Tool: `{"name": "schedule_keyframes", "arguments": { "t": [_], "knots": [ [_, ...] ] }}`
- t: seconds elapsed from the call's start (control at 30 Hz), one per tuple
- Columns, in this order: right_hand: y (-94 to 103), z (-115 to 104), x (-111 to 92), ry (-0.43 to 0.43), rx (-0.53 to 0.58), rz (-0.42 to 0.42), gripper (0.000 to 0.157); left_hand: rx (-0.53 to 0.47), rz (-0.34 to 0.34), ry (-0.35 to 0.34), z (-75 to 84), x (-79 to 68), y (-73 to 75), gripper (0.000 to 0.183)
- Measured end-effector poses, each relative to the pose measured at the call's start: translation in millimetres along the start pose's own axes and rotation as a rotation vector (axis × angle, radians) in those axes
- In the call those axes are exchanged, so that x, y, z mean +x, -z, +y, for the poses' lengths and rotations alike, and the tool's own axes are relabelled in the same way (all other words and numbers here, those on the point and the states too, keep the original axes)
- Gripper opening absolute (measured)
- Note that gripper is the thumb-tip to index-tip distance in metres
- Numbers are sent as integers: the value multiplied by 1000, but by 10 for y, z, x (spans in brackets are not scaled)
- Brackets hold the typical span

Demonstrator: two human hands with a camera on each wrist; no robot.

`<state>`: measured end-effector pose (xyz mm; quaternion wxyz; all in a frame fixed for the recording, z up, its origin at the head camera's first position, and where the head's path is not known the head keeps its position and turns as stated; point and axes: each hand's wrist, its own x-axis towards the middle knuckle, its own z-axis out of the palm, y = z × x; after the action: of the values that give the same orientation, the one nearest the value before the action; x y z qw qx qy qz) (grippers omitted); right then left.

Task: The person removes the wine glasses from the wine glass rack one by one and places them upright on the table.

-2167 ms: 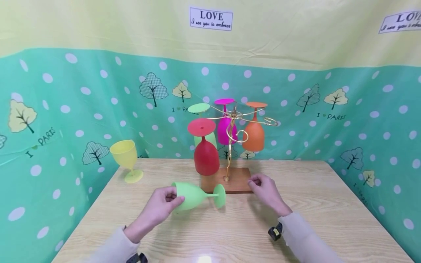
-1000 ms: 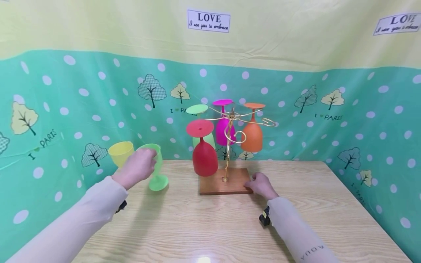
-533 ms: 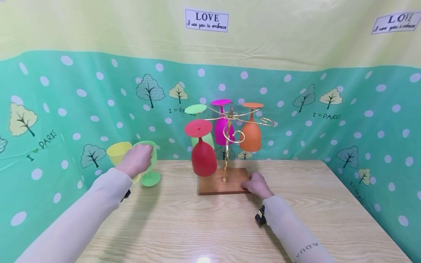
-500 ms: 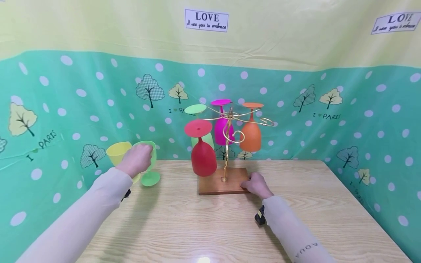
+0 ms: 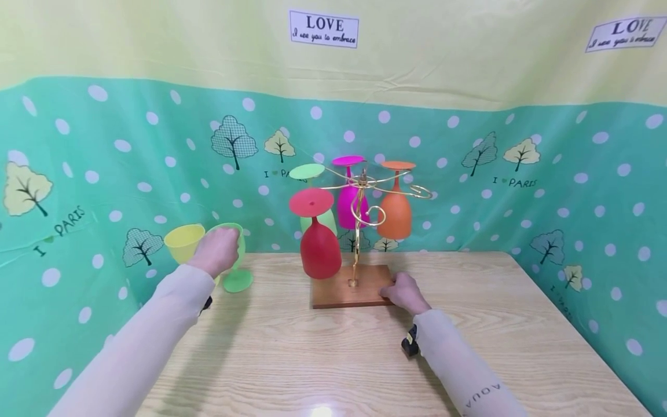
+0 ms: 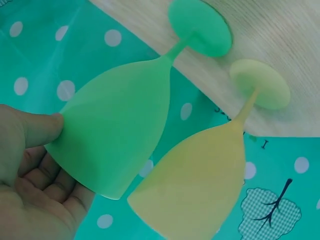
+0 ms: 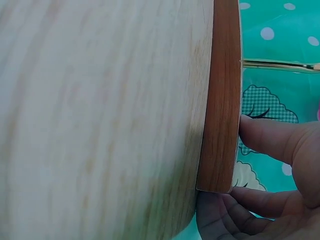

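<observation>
At the table's back left, my left hand (image 5: 216, 252) pinches a light green goblet (image 6: 115, 120) near its rim, thumb outside the bowl. The goblet is upright, its foot at the tabletop. Close beside it stands a yellow goblet (image 6: 200, 175), partly hidden by the hand in the head view. My right hand (image 5: 406, 292) holds the right end of the wooden base (image 5: 339, 292) of a gold wire goblet rack (image 5: 357, 246). In the right wrist view the thumb lies on the base's top edge, with fingers (image 7: 260, 200) at its end.
Upside down on the rack hang a red goblet (image 5: 320, 252), a pale green goblet (image 5: 307, 171), a magenta goblet (image 5: 351, 202) and an orange goblet (image 5: 395, 214). One wire loop (image 5: 374, 215) at the front bears nothing. A polka-dot curtain (image 5: 443, 133) surrounds the table (image 5: 312, 359).
The left hand has carried the green goblet from in front of the rack, where it lay sideways, to the back left, now upright. The right hand has settled on the base. Little differs over the last half second.
</observation>
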<state>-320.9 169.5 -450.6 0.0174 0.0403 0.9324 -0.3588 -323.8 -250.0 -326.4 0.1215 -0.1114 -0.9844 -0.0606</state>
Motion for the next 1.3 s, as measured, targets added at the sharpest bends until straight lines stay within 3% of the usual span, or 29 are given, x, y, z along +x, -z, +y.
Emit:
{"name": "schedule_keyframes", "arguments": {
  "t": [0.33, 0.5, 0.87, 1.17, 1.3],
  "knots": [
    [-19, -5, 39, -2, 5, -5, 47, -34, 23, 37, -39, -2, -58, 13],
    [-9, 4, 34, 0, 4, 0, 50, -17, 50, 22, -22, 0, -73, 2],
    [0, 1, 13, 4, 3, -7, 53, 4, 232, -11, 107, -34, -151, 33],
    [-9, 6, 19, 14, -2, -9, 50, 29, 415, -146, 328, -121, -361, 27],
    [-6, -3, 1, 8, 4, -12, 50, -20, 408, -165, 435, -188, -459, 25]
  ]
}}
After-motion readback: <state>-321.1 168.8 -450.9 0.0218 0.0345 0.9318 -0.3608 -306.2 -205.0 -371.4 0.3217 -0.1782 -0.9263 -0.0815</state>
